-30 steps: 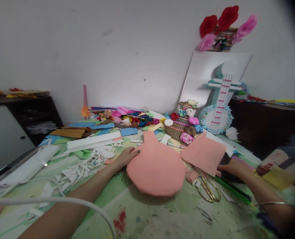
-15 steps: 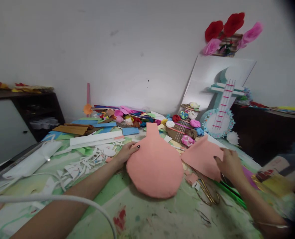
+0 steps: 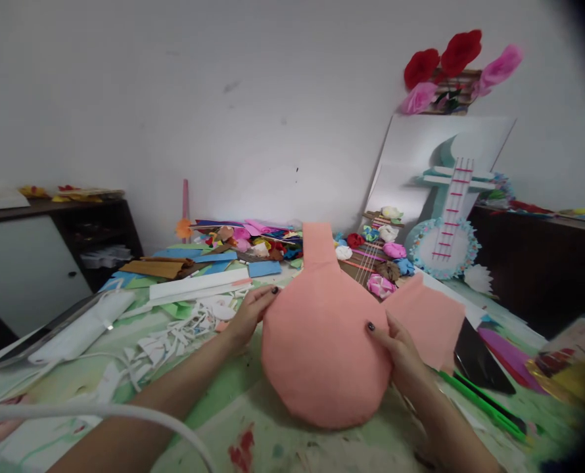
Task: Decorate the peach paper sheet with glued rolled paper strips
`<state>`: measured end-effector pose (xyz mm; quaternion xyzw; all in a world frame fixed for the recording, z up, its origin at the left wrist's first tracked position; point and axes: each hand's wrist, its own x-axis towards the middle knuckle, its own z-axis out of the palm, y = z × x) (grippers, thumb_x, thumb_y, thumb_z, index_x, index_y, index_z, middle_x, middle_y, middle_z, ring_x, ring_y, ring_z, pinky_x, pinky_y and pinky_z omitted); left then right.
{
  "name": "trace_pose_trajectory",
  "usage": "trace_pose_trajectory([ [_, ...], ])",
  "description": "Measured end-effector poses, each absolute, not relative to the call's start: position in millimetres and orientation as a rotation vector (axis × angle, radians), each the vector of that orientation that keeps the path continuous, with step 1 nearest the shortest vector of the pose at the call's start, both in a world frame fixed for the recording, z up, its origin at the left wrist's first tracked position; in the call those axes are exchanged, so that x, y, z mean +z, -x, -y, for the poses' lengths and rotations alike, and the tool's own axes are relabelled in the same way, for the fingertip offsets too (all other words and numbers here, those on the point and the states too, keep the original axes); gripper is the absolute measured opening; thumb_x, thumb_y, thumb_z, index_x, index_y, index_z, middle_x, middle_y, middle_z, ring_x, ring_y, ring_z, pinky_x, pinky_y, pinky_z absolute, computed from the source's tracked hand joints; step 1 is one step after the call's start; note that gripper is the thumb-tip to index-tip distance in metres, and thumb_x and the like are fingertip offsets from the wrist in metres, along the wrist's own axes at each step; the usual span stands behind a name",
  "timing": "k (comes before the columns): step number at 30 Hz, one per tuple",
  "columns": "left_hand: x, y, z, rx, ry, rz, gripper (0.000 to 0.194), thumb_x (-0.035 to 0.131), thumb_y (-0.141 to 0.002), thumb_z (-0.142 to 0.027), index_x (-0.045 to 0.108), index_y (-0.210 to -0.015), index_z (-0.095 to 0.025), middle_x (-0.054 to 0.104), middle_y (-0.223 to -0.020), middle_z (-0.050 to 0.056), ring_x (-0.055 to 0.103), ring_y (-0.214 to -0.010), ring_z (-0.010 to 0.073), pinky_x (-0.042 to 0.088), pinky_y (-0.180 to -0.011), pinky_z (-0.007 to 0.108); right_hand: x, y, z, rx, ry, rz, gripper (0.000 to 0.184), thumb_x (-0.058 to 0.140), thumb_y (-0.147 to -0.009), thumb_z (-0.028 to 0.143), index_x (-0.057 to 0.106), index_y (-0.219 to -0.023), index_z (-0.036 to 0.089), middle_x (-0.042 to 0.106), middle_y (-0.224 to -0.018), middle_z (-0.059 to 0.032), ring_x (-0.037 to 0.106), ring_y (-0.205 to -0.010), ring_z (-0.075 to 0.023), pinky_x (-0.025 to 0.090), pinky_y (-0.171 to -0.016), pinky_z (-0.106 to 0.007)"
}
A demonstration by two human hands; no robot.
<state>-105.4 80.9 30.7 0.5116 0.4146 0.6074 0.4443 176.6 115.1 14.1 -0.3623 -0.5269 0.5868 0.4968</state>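
Observation:
A pink paper-covered instrument shape, with a round body and a short straight neck, is tilted up between both hands above the table. My left hand grips its left edge, thumb on the front face and fingers behind. On the opposite edge my right hand holds it the same way, the fingers mostly hidden behind the body. Just beyond my right hand lies a loose sheet of pink paper. A dark flat phone-like object and a green cutter are beside that sheet.
White paper scraps litter the table left of my forearm. A white cable arches across the lower left. Behind stand a flower-trimmed paper guitar and a white-and-teal model instrument. Coloured papers lie toward the wall.
My right hand has let go of the loose pink sheet and moved left onto the instrument shape's right edge. The shape is now raised and closer, covering the scissors' former spot.

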Motion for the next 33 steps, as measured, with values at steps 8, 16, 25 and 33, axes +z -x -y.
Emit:
trace_pose_trajectory([
  [8,52,110,-74,1.545,-1.323,-1.026,0.035,0.069,-0.075,-0.038,0.067,-0.102,-0.016,0.066,-0.1,0.009,0.062,-0.065,0.0134,0.045,-0.046,0.02,26,-190,-104,1.704,0.81,1.27,0.047,0.074,-0.073,0.026,0.059,-0.117,0.023,0.068,-0.117,-0.008,0.066,-0.102,-0.0274,0.055,-0.081,-0.037],
  [16,63,111,-67,1.556,-1.329,-1.082,0.02,0.075,-0.067,-0.031,0.071,-0.071,-0.012,0.066,-0.062,0.004,0.059,-0.055,0.0132,0.044,-0.044,0.02,27,-190,-102,1.645,0.836,1.311,0.05,0.075,-0.072,0.029,0.06,-0.12,0.027,0.067,-0.119,-0.0068,0.065,-0.102,-0.0273,0.055,-0.08,-0.036],
  [25,60,128,-76,1.826,-1.132,-1.167,0.024,0.08,-0.057,-0.03,0.071,-0.071,-0.012,0.067,-0.059,0.004,0.061,-0.057,0.0151,0.042,-0.049,0.023,30,-188,-99,1.618,0.883,1.302,0.051,0.077,-0.07,0.031,0.062,-0.119,0.029,0.067,-0.119,-0.0072,0.066,-0.099,-0.0272,0.056,-0.078,-0.035],
  [33,50,155,-92,2.069,-0.885,-1.224,0.033,0.084,-0.046,-0.03,0.064,-0.068,-0.014,0.063,-0.061,-0.001,0.057,-0.055,0.0094,0.041,-0.05,0.019,27,-190,-102,1.62,0.895,1.284,0.051,0.078,-0.07,0.03,0.061,-0.118,0.029,0.067,-0.119,-0.0061,0.068,-0.096,-0.0247,0.056,-0.076,-0.032],
])
